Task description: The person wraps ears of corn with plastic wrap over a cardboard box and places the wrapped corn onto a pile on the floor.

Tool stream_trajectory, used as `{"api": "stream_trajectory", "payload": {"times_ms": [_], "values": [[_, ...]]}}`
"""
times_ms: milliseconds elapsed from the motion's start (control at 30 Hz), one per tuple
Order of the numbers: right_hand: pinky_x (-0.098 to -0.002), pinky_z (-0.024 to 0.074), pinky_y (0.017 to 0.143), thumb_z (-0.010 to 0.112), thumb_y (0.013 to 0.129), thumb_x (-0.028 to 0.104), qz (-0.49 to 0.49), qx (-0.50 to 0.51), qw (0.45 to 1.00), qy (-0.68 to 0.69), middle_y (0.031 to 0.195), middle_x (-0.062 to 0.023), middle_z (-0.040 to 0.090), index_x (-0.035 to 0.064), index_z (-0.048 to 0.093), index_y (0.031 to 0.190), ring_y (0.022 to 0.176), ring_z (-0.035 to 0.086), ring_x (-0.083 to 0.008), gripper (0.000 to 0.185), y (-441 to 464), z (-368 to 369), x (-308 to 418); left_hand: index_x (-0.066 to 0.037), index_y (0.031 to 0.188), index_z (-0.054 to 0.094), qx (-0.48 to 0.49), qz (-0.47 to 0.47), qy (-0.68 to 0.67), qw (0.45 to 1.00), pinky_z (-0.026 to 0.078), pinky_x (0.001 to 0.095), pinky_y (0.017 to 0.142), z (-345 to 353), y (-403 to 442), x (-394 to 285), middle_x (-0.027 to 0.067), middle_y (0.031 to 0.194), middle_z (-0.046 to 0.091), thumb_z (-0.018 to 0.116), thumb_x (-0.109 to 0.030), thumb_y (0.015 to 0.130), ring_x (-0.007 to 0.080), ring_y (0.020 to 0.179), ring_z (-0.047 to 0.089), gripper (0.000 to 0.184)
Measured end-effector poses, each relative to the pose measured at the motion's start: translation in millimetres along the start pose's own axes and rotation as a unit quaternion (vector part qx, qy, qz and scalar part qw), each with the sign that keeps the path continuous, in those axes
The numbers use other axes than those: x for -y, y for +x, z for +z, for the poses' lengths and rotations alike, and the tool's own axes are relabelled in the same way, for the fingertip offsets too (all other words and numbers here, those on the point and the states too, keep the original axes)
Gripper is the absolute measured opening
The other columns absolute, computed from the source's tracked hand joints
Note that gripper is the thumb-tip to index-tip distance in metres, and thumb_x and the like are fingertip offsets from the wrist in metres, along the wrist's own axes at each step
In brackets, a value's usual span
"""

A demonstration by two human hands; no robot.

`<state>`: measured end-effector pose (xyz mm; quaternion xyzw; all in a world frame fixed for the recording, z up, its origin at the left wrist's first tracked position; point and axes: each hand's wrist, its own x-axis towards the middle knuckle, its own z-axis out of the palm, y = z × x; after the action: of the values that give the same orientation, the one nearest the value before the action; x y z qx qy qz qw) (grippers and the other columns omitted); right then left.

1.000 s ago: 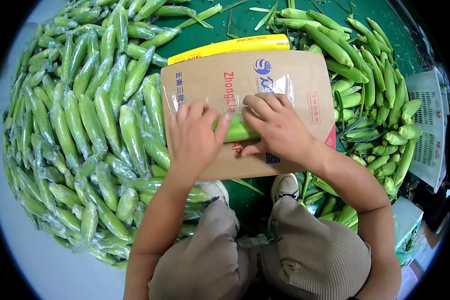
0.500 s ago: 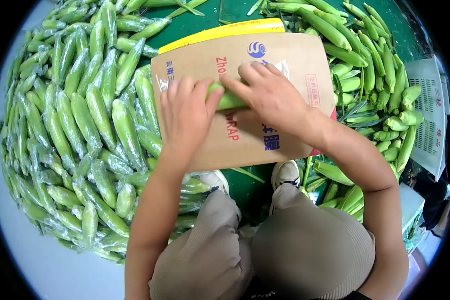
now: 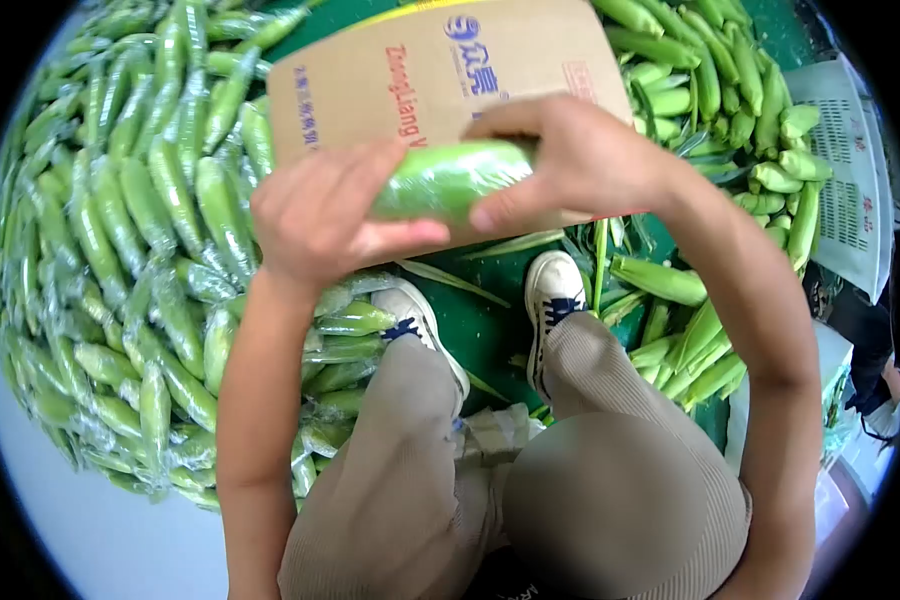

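Note:
Between my two hands is a green ear of corn [image 3: 455,182], its husk covered in shiny clear film. My left hand [image 3: 320,215] is closed around its left end, thumb along the near side. On the right end, my right hand [image 3: 585,160] grips it with the fingers over the far side and the thumb in front. The ear is held up above the near edge of a brown printed cardboard box [image 3: 355,90]. My palms and some fingertips are hidden.
A large heap of film-wrapped corn [image 3: 130,260] lies on the left. Unwrapped corn [image 3: 715,70] is piled on the right, beside a pale plastic crate [image 3: 845,170]. My shoes [image 3: 555,285] stand on the green floor [image 3: 480,350], with loose husk strips around.
Both hands have lifted the corn off the box and drawn it nearer to me. Shiny film now shows clearly on it. The view has shifted, with the box higher in it.

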<state>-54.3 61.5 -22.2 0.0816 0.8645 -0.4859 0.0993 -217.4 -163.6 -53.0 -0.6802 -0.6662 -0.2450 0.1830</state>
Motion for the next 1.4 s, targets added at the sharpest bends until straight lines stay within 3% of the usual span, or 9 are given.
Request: {"api": "stream_trajectory", "payload": {"times_ms": [200, 333, 367, 433, 633, 733, 933, 1267, 1400], "values": [[-0.037, 0.0543, 0.091, 0.088, 0.081, 0.04, -0.053, 0.109, 0.987, 0.104, 0.109, -0.0109, 0.077, -0.0041, 0.074, 0.121, 0.101, 0.069, -0.0171, 0.061, -98.0, 11.5, 94.1, -0.006, 0.1, 0.074, -0.312, -0.005, -0.097, 0.945, 0.058, 0.0387, 0.066, -129.8, -1.2, -85.3, 0.0084, 0.088, 0.076, 0.086, -0.013, 0.084, 0.0279, 0.077, 0.073, 0.021], [-0.035, 0.0544, 0.089, 0.089, 0.072, 0.051, -0.117, 0.154, 0.965, 0.18, 0.102, -0.0102, 0.078, -0.0043, 0.072, 0.12, 0.095, 0.069, -0.016, 0.075, -98.5, 48.5, 163.7, -0.006, 0.106, 0.065, -0.509, -0.238, -0.426, 0.709, 0.056, 0.0344, 0.084, -220.0, 12.3, -163.3, 0.0075, 0.104, 0.067, 0.076, -0.003, 0.089, 0.0199, 0.09, 0.068, 0.021], [-0.0348, 0.0544, 0.089, 0.088, 0.073, 0.05, -0.115, 0.157, 0.964, 0.18, 0.102, -0.0104, 0.078, -0.0036, 0.071, 0.121, 0.095, 0.069, -0.0162, 0.074, -96.4, 66.8, 191.3, -0.006, 0.11, 0.062, -0.5, -0.139, -0.648, 0.557, 0.056, 0.0325, 0.082, -253.5, 21.7, -184.4, 0.0087, 0.098, 0.068, 0.079, -0.008, 0.086, 0.0189, 0.087, 0.069, 0.03], [-0.0346, 0.0543, 0.089, 0.086, 0.073, 0.049, -0.118, 0.168, 0.962, 0.178, 0.103, -0.0107, 0.078, -0.0021, 0.069, 0.124, 0.095, 0.069, -0.0166, 0.074, -100.5, 110.9, 245.4, -0.005, 0.106, 0.059, -0.445, -0.046, -0.726, 0.522, 0.056, 0.0309, 0.074, -301.0, 14.9, -221.5, 0.0084, 0.088, 0.068, 0.08, -0.012, 0.083, 0.0176, 0.08, 0.069, 0.032], [-0.0338, 0.0542, 0.09, 0.079, 0.076, 0.044, -0.163, 0.249, 0.943, 0.147, 0.105, -0.0117, 0.077, 0.0022, 0.062, 0.133, 0.095, 0.07, -0.0179, 0.074, -136.9, 229.2, 357.0, -0.009, 0.091, 0.057, -0.609, -0.178, -0.247, 0.732, 0.051, 0.0357, 0.063, -349.1, -51.4, -298.3, 0.0041, 0.074, 0.061, 0.077, -0.012, 0.081, 0.0164, 0.067, 0.061, 0.023], [-0.0335, 0.0541, 0.09, 0.076, 0.077, 0.042, -0.166, 0.262, 0.94, 0.144, 0.106, -0.0122, 0.077, 0.0043, 0.059, 0.138, 0.095, 0.07, -0.0186, 0.074, -159.8, 253.4, 374.6, -0.009, 0.086, 0.062, -0.537, -0.001, 0.155, 0.829, 0.05, 0.041, 0.065, -304.4, -51.1, -280.9, 0.0019, 0.075, 0.061, 0.074, -0.019, 0.081, 0.0246, 0.07, 0.062, 0.016], [-0.0327, 0.054, 0.091, 0.07, 0.08, 0.038, -0.165, 0.261, 0.941, 0.142, 0.108, -0.0131, 0.077, 0.0086, 0.052, 0.147, 0.095, 0.07, -0.0199, 0.076, -183.0, 263.6, 377.7, -0.015, 0.094, 0.071, -0.195, -0.026, 0.255, 0.947, 0.051, 0.0457, 0.073, -263.2, -73.0, -283.5, 0.0039, 0.089, 0.069, 0.068, -0.032, 0.087, 0.0285, 0.084, 0.067, 0.019], [-0.0314, 0.0538, 0.092, 0.059, 0.084, 0.031, -0.142, 0.219, 0.956, 0.13, 0.112, -0.0147, 0.077, 0.0157, 0.041, 0.162, 0.095, 0.071, -0.022, 0.082, -197.6, 221.5, 345.6, -0.019, 0.116, 0.08, 0.31, 0.017, 0.15, 0.939, 0.054, 0.0518, 0.083, -299.0, -60.7, -360.9, 0.0067, 0.115, 0.078, 0.063, -0.044, 0.095, 0.0284, 0.103, 0.074, 0.037], [-0.0333, 0.0499, 0.1, 0.062, 0.083, 0.028, -0.153, 0.238, 0.956, 0.076, 0.127, -0.0179, 0.071, 0.0157, 0.042, 0.164, 0.107, 0.068, -0.0242, 0.084, -188.3, 200.8, 336.6, -0.021, 0.109, 0.082, 0.305, 0.022, 0.15, 0.94, 0.055, 0.0485, 0.078, -306.6, -44.0, -380.5, -0.0018, 0.113, 0.079, 0.063, -0.03, 0.095, 0.025, 0.103, 0.074, 0.025]]}}
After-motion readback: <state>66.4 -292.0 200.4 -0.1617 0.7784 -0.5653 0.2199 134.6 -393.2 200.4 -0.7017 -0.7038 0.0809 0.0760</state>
